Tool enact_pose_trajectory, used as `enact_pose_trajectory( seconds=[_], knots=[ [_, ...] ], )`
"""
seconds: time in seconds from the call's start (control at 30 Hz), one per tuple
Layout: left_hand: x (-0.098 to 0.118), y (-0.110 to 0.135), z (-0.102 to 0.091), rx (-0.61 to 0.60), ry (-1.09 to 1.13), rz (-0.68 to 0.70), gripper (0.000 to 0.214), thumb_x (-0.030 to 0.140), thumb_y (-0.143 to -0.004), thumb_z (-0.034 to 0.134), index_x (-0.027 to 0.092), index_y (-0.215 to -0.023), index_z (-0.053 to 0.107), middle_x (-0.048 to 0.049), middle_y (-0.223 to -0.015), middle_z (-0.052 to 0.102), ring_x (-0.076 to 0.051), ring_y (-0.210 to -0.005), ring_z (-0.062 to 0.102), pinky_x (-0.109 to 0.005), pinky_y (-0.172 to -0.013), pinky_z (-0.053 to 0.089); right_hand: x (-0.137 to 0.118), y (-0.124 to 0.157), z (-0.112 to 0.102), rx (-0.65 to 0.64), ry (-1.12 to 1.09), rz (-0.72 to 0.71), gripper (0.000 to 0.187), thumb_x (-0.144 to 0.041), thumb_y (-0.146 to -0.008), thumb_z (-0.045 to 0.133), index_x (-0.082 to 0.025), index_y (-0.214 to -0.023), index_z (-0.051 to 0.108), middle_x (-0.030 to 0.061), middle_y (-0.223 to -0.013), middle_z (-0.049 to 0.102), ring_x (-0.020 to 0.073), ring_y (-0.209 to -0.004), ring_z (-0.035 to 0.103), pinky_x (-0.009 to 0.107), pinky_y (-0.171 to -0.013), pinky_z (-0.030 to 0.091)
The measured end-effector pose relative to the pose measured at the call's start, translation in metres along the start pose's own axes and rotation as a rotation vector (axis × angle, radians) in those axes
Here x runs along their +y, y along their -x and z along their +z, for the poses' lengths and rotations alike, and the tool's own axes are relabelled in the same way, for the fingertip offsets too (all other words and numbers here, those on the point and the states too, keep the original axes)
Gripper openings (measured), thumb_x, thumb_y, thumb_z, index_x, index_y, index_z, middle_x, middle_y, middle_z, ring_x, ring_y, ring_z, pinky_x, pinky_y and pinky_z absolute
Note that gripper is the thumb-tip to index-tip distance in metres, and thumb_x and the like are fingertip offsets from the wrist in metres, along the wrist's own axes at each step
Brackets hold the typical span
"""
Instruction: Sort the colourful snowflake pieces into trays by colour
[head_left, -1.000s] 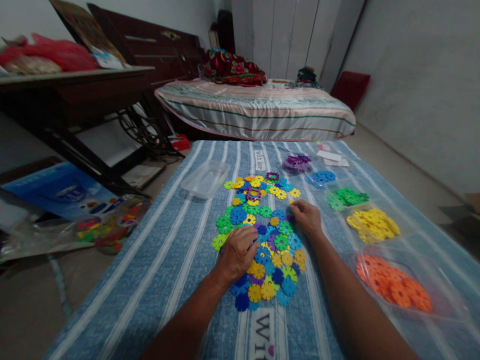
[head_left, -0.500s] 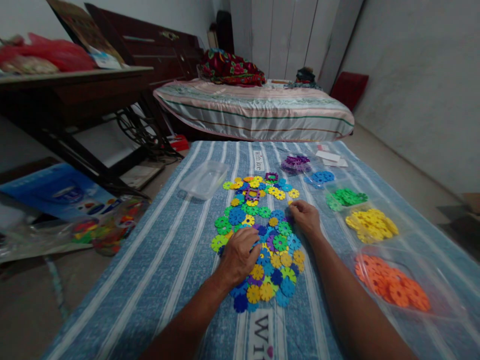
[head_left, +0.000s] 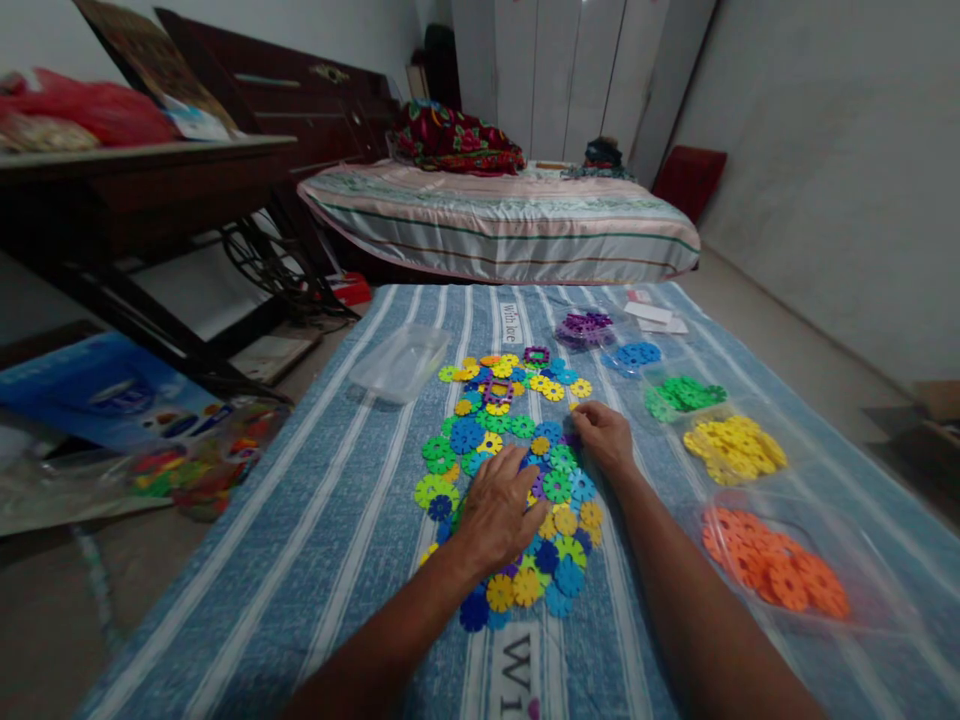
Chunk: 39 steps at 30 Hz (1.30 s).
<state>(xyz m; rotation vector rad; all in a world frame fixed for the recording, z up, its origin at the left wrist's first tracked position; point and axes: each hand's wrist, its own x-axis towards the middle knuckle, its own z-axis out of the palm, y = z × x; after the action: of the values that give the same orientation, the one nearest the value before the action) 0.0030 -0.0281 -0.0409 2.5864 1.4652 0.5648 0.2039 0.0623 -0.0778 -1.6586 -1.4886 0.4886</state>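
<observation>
A spread of mixed-colour plastic snowflake discs lies on a blue striped cloth. My left hand rests flat on the discs near the middle of the pile, fingers stretched forward. My right hand sits at the pile's right edge with its fingers curled down onto the discs; what they pinch is hidden. Along the right side lie sorted heaps: purple discs, blue discs, green discs, yellow discs and orange discs.
A clear plastic tub stands on the cloth left of the pile. A bed lies beyond the cloth. A dark treadle table stands at left, with a bag of toy pieces on the floor.
My left hand has slid to the right over the discs and its fingers have flattened out. My right hand has barely moved. The view has shifted slightly.
</observation>
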Motion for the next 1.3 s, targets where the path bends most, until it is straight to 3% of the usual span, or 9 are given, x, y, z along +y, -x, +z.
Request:
enact_pose_trajectory(
  seconds=[0.4, 0.67, 0.87, 1.03, 1.17, 1.3],
  knots=[
    [0.008, -0.002, 0.007, 0.041, 0.058, 0.017, 0.039, 0.031, -0.081, 0.065, 0.017, -0.118, 0.061, -0.0167, -0.129, 0.059, -0.034, -0.124, 0.051, -0.055, -0.103, 0.042, 0.0, 0.0, 0.001, 0.011, -0.009, -0.003, 0.03, -0.041, -0.077, 0.049, -0.022, -0.078, 0.071, 0.0018, -0.066, 0.067, 0.018, -0.063, 0.06, 0.027, -0.06, 0.041],
    [0.024, -0.012, 0.005, 0.002, -0.025, 0.04, 0.024, 0.028, -0.081, 0.067, 0.017, -0.102, 0.063, -0.0173, -0.134, 0.055, -0.033, -0.127, 0.048, -0.055, -0.105, 0.04, 0.001, -0.001, 0.002, -0.008, 0.003, -0.001, 0.03, -0.041, -0.078, 0.049, -0.022, -0.079, 0.071, 0.001, -0.067, 0.066, 0.0174, -0.064, 0.06, 0.027, -0.062, 0.043],
    [0.022, -0.015, 0.012, 0.082, -0.056, 0.103, 0.011, 0.026, -0.09, 0.055, 0.018, -0.093, 0.062, -0.0139, -0.115, 0.063, -0.03, -0.115, 0.055, -0.053, -0.099, 0.043, -0.002, -0.001, 0.001, -0.011, 0.018, 0.013, 0.029, -0.041, -0.079, 0.049, -0.023, -0.079, 0.072, 0.0008, -0.068, 0.067, 0.0183, -0.068, 0.061, 0.027, -0.063, 0.043],
    [0.012, -0.024, 0.009, 0.155, -0.085, 0.166, 0.025, 0.018, -0.095, 0.041, 0.019, -0.077, 0.057, -0.0073, -0.084, 0.063, -0.022, -0.087, 0.059, -0.039, -0.082, 0.048, -0.001, -0.002, 0.002, -0.01, 0.013, 0.016, 0.027, -0.04, -0.079, 0.05, -0.024, -0.079, 0.072, 0.0002, -0.068, 0.067, 0.0177, -0.067, 0.061, 0.026, -0.064, 0.044],
    [0.004, -0.034, -0.003, 0.173, -0.051, 0.07, 0.033, 0.02, -0.097, 0.035, 0.02, -0.07, 0.054, -0.0041, -0.069, 0.058, -0.018, -0.07, 0.056, -0.03, -0.067, 0.046, -0.001, -0.002, 0.003, 0.005, 0.002, 0.006, 0.026, -0.039, -0.079, 0.05, -0.024, -0.077, 0.071, 0.0001, -0.066, 0.066, 0.0175, -0.065, 0.061, 0.026, -0.062, 0.043],
    [0.007, -0.055, -0.012, 0.104, 0.306, -0.21, 0.034, 0.028, -0.095, 0.041, 0.02, -0.062, 0.048, 0.0018, -0.056, 0.054, -0.012, -0.055, 0.054, -0.023, -0.055, 0.041, -0.003, -0.002, 0.003, 0.005, 0.014, 0.013, 0.026, -0.039, -0.08, 0.049, -0.024, -0.077, 0.07, 0.0, -0.065, 0.065, 0.0171, -0.064, 0.059, 0.025, -0.059, 0.04]
  ],
)
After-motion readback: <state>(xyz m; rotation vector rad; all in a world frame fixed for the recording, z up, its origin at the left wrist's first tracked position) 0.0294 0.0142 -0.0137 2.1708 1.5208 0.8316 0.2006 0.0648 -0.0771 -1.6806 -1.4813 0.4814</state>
